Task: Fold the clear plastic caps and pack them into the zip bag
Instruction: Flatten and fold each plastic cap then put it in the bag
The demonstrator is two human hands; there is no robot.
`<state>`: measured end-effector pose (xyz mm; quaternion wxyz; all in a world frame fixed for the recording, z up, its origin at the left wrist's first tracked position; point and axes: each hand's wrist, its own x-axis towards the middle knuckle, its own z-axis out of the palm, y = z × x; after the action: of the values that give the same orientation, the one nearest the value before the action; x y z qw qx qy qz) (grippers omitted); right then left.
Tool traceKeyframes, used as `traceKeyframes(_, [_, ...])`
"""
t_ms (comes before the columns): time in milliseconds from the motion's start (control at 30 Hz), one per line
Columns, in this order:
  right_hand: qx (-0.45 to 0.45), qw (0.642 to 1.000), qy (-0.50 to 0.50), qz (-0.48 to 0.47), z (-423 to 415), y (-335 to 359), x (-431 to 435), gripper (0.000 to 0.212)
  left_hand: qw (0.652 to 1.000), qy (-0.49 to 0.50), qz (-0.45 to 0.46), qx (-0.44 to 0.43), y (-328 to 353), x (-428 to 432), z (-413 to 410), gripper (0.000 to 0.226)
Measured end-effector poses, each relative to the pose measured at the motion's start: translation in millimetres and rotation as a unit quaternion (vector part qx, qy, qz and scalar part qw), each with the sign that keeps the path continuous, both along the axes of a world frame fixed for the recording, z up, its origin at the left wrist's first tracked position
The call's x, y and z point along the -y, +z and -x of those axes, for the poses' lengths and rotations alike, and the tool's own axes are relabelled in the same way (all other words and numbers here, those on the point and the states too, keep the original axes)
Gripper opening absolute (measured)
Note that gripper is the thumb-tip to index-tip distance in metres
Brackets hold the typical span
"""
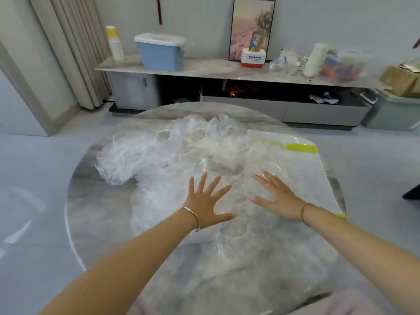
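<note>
Left hand (208, 202) and right hand (278, 197) flat, fingers spread, side by side on one clear cap (231, 212); loose caps (145, 153) ahead-left; zip bag (293, 160) under right hand, nearer it.

crumpled clear caps (159, 151) (loose), flat zip bag (295, 164)

Two bare hands are counted: one left hand (208, 202) and one right hand (278, 196). Two thin metal bangles (193, 218) are noted, one per wrist. One round grey marble table (97, 212), one clear zip bag with a yellow-green strip (295, 160) and one blue lidded plastic box (161, 55) are recorded. The crumpled clear plastic caps (159, 151) cannot be counted.
</note>
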<state>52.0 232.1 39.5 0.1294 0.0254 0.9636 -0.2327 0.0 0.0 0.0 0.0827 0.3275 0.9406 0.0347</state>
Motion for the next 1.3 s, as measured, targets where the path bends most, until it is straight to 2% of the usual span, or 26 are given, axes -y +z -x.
traceKeyframes(133, [0.031, 0.995, 0.035, -0.090, -25.7, -39.9, 23.3, 0.081, 0.996, 0.000, 0.043, -0.075, -27.0, 13.6, -7.9, 0.097])
traceKeyframes(267, [0.009, 0.994, 0.049, -0.100, -18.6, -60.2, 35.1, 0.085, 0.996, 0.021, 0.037, -0.075, -41.5, 33.3, 2.5, 0.098])
traceKeyframes(400, [-0.028, 0.996, 0.072, -0.053, -17.4, -64.8, 38.3, 0.090, 0.997, 0.007, 0.007, -0.074, -38.7, 46.9, 18.3, 0.097])
traceKeyframes(467, [-0.078, 0.992, 0.083, -0.048, -17.6, -62.0, 32.9, 0.072, 0.996, -0.013, -0.011, -0.092, -32.3, 48.6, 18.8, 0.098])
traceKeyframes(567, [-0.185, 0.978, 0.073, -0.060, -13.3, -57.9, 23.8, 0.021, 0.990, -0.033, -0.072, -0.113, -20.9, 38.4, 9.0, 0.095])
traceKeyframes(600, [-0.217, 0.974, 0.055, -0.046, -10.7, -54.8, 22.0, 0.010, 0.988, -0.039, -0.092, -0.119, -15.9, 32.3, 4.6, 0.094])
traceKeyframes(733, [-0.304, 0.952, 0.002, 0.024, -9.3, -25.6, 13.9, 0.005, 0.981, -0.038, -0.144, -0.128, 4.0, -0.9, -13.0, 0.090])
traceKeyframes(800, [-0.348, 0.937, 0.005, 0.044, -17.3, -7.1, 7.9, 0.008, 0.975, -0.047, -0.173, -0.134, 9.2, -14.2, -21.5, 0.074])
traceKeyframes(867, [-0.378, 0.924, 0.020, 0.052, -31.1, 7.4, 0.3, 0.014, 0.961, -0.053, -0.238, -0.129, 14.5, -22.8, -29.6, 0.048])
traceKeyframes(967, [-0.353, 0.933, 0.070, 0.022, -54.6, 14.1, -12.8, 0.031, 0.945, -0.062, -0.312, -0.076, 27.9, -24.8, -43.8, 0.035])
traceKeyframes(1033, [-0.339, 0.929, 0.125, -0.083, -62.0, 7.1, -24.3, 0.047, 0.946, -0.087, -0.308, -0.056, 29.3, -19.5, -51.6, 0.035])
traceKeyframes(1100, [-0.329, 0.918, 0.140, -0.172, -61.2, -2.0, -32.3, 0.049, 0.945, -0.131, -0.292, -0.071, 23.3, -10.6, -57.4, 0.041])
traceKeyframes(1167, [-0.339, 0.921, 0.114, -0.154, -61.9, -3.5, -34.8, 0.031, 0.943, -0.155, -0.272, -0.114, 12.9, 0.0, -56.3, 0.040])
traceKeyframes(1233, [-0.324, 0.938, 0.098, -0.081, -66.4, -0.4, -32.7, 0.016, 0.946, -0.153, -0.253, -0.134, 5.9, 7.6, -54.5, 0.037])
traceKeyframes(1300, [-0.276, 0.956, 0.097, -0.008, -72.1, 2.9, -27.0, 0.017, 0.951, -0.134, -0.242, -0.141, 1.0, 15.0, -51.7, 0.029])
